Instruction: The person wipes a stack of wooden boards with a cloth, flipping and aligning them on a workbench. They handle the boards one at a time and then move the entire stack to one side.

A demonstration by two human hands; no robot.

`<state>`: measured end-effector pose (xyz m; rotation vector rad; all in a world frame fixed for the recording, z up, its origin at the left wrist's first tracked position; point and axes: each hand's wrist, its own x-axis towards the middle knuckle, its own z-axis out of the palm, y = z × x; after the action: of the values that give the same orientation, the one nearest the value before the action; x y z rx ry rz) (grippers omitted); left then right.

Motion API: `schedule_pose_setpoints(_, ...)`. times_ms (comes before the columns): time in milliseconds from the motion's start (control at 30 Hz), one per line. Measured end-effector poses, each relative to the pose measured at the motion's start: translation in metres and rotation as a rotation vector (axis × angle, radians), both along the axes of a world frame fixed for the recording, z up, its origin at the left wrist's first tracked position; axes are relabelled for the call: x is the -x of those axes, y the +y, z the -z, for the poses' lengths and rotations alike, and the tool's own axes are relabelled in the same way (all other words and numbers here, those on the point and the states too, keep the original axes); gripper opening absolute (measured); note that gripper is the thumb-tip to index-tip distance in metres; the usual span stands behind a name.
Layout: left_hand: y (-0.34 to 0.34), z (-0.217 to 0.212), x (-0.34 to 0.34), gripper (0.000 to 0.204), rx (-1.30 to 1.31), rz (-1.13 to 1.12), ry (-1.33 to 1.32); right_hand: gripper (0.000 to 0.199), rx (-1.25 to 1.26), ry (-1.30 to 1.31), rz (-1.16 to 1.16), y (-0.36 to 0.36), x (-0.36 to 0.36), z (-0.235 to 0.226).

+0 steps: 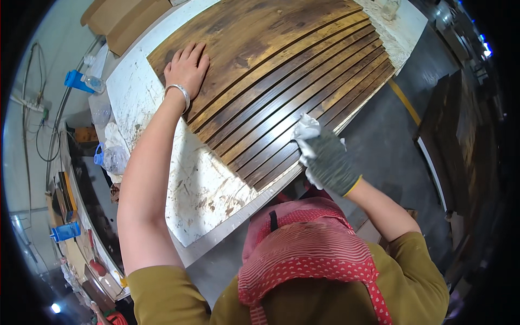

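Observation:
A wide brown wooden board and several narrow dark slats lie side by side on a stained white worktable. Bare, with a silver bangle at the wrist, my left hand rests flat on the board's left end, fingers stretched out. Over the nearest slats, close to the table's front edge, my right hand wears a grey-green knit glove. It grips a crumpled white cloth pressed against the slats. The slats shine around the cloth. The gloved fingers are partly hidden by the cloth.
An open cardboard box sits beyond the table's far left corner. Clear plastic bottles and a blue-capped container stand along the left side. Dark boards are stacked at the right, across the grey floor.

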<state>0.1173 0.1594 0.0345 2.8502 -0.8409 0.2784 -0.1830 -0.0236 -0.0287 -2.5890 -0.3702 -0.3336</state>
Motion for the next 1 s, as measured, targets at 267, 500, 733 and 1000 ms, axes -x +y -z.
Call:
schedule_pose_setpoints(267, 0.004, 0.004, -0.004, 0.048, -0.013, -0.015, -0.013, 0.027, -0.052, 0.165, -0.094, 0.071, 0.006, -0.016)
schedule_pose_setpoints(500, -0.003, 0.001, 0.0, 0.049, -0.011, 0.018, -0.017, 0.028, 0.167, 0.205, -0.08, 0.114, 0.011, -0.008)
schedule_pose_setpoints(733, 0.009, 0.005, 0.0, 0.048, -0.027, -0.033, -0.014, 0.036, -1.182, 0.802, 0.057, 0.018, 0.022, -0.043)
schedule_pose_setpoints(1000, -0.008, 0.0, -0.001, 0.046, -0.024, -0.012, -0.061, 0.048, -0.218, 0.137, 0.279, -0.016, 0.05, 0.087)
